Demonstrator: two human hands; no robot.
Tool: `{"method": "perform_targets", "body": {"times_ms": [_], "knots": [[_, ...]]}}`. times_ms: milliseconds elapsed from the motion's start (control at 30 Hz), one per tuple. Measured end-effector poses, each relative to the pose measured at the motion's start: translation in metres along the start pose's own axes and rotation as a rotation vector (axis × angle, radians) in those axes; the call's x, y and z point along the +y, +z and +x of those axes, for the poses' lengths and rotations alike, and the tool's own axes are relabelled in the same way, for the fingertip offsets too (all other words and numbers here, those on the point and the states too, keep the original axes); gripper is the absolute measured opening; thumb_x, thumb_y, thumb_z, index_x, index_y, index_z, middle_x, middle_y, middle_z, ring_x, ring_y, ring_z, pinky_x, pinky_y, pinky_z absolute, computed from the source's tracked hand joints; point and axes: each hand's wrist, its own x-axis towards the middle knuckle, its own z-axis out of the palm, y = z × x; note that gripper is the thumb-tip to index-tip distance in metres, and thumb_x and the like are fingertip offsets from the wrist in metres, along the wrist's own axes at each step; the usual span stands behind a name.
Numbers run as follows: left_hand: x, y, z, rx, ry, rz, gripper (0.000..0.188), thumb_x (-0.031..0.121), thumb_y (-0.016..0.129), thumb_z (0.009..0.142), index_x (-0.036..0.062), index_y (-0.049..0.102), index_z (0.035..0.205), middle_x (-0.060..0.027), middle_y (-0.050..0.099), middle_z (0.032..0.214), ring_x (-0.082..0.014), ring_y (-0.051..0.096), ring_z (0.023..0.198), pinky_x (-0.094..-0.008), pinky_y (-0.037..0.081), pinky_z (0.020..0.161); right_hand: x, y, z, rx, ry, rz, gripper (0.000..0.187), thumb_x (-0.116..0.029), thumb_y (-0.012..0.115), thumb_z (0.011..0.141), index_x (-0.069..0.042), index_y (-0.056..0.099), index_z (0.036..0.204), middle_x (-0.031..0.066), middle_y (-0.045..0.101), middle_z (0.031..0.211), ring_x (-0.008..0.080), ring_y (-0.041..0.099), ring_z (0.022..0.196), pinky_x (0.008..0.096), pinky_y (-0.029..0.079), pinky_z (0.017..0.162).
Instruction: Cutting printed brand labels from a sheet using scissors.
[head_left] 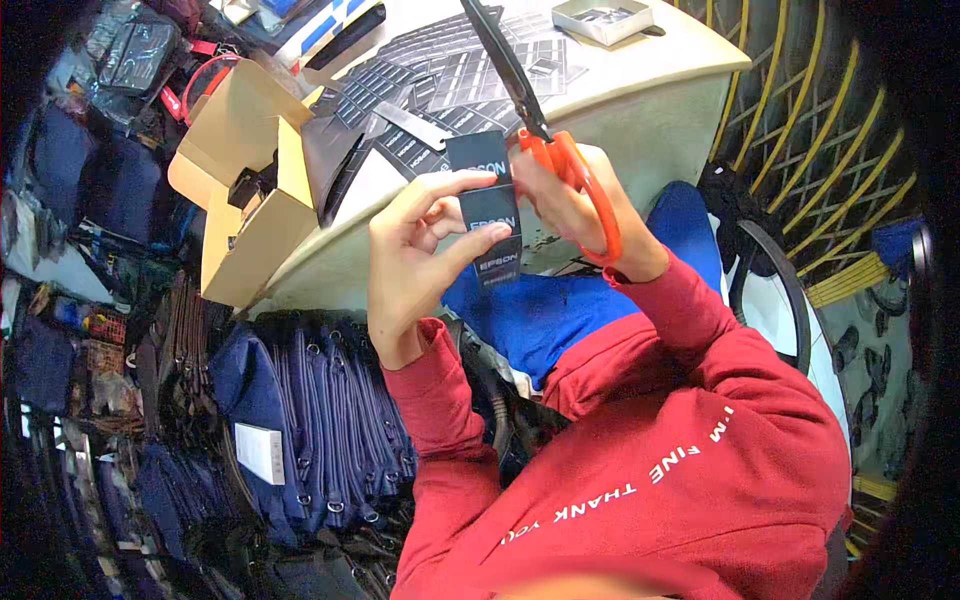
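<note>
Black label strip (490, 206) held at the table's (690, 50) edge, clamped between thumb and fingers of the left hand (412, 238). At its 3 o'clock, orange-handled scissors (541, 147) are gripped by the curled right hand (565, 208) (blades toward 11). Label sheets (500, 75) are spread at 12; an open carton (277, 240) is seen at 9.
</note>
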Motion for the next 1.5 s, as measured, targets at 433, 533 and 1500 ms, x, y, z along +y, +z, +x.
{"method": "perform_targets", "body": {"times_ms": [433, 533, 1500], "knots": [[0.013, -0.033, -0.011, 0.053, 0.005, 0.051, 0.052, -0.011, 0.076, 0.060, -0.0034, 0.061, 0.109, -0.0016, 0.053, 0.092, -0.0039, 0.048, 0.069, -0.0180, 0.047, 0.060, 0.021, -0.060, -0.032, -0.297, -0.124, -0.499, 0.029, -0.032, 0.055, 0.089, -0.005, 0.047, 0.081, 0.0005, 0.043, 0.066, 0.0102, 0.040, 0.061, 0.0259, 0.038, 0.057], [0.000, -0.046, -0.013, 0.076, 0.063, 0.042, 0.055, -0.010, 0.077, 0.058, -0.0044, 0.061, 0.110, -0.0003, 0.050, 0.092, -0.0029, 0.047, 0.069, -0.0164, 0.043, 0.056, 0.021, -0.075, -0.037, -0.450, 0.006, -0.497, 0.031, -0.035, 0.053, 0.086, -0.004, 0.050, 0.083, 0.0050, 0.048, 0.067, 0.0145, 0.046, 0.061, 0.0295, 0.040, 0.058], [-0.003, -0.031, -0.009, -0.254, -0.065, -0.006, 0.057, -0.007, 0.078, 0.060, -0.0007, 0.061, 0.114, 0.0020, 0.049, 0.082, -0.0014, 0.048, 0.066, -0.0154, 0.040, 0.059, -0.020, -0.081, -0.006, -0.935, 0.225, -0.670, 0.040, -0.040, 0.047, 0.090, -0.003, 0.056, 0.081, 0.0068, 0.055, 0.067, 0.0174, 0.049, 0.062, 0.0326, 0.043, 0.061]]}}
